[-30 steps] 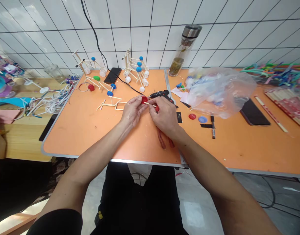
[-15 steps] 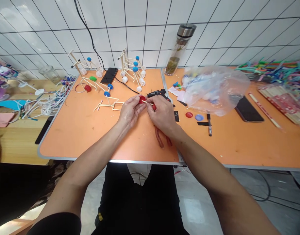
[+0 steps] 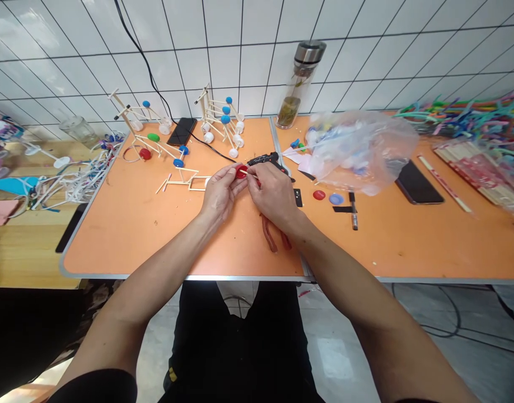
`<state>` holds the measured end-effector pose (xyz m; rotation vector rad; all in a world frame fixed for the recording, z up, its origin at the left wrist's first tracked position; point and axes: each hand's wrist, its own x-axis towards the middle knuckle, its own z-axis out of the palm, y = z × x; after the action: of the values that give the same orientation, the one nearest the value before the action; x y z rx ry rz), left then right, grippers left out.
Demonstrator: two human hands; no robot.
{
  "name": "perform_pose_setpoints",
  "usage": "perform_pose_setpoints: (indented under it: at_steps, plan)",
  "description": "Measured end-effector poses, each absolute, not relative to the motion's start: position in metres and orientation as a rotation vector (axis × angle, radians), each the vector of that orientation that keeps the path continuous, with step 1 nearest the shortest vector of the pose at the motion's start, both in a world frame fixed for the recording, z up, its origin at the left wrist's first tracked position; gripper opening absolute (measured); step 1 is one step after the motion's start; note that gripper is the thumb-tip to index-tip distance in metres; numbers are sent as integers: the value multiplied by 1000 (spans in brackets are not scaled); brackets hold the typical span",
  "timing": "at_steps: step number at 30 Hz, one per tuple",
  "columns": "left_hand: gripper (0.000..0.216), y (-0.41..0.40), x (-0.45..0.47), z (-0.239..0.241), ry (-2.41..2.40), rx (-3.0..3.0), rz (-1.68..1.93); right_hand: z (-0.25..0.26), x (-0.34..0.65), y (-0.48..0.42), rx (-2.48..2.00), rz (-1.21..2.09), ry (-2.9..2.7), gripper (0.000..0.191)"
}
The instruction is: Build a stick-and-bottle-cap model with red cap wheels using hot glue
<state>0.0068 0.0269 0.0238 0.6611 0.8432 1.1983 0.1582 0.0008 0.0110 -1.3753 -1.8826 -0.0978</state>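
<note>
– Just in front of the glue gun, both hands meet low over the orange tabletop. What's the left hand got?
– A red cap, pinched between thumb and fingertips, right at the near edge of the glue gun.
– And the right hand?
– Closed on a thin wooden stick, gripped in the fingertips, its far end right at the cap. The two hands are almost knuckle to knuckle.
– Anything nearer than that?
– Red scissor handles lie on the near side of the glue gun, poking out from under the right wrist.
– Take me right of the glue gun.
– A loose red disc and a blue disc lie flat, side by side, with a dark pen just past them. Farther right, a big clear plastic bag sits crumpled.
– And left?
– A flat stick frame lies on the tabletop, close to the left hand.
– Behind the glue gun?
– Standing stick models with blue and white caps, a dark phone to their left, and a tall bottle upright by the tiled wall.
</note>
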Motion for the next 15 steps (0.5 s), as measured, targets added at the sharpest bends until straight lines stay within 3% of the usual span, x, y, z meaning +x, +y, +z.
perform_pose_setpoints:
  at_steps: [10, 15]
  plan:
    - [4, 25, 7, 19, 829, 763, 1262, 11, 159, 1, -1420, -244, -1941, 28]
    - [7, 25, 8, 13, 827, 816, 1309, 11, 159, 1, -1417, -281, -1978, 23]
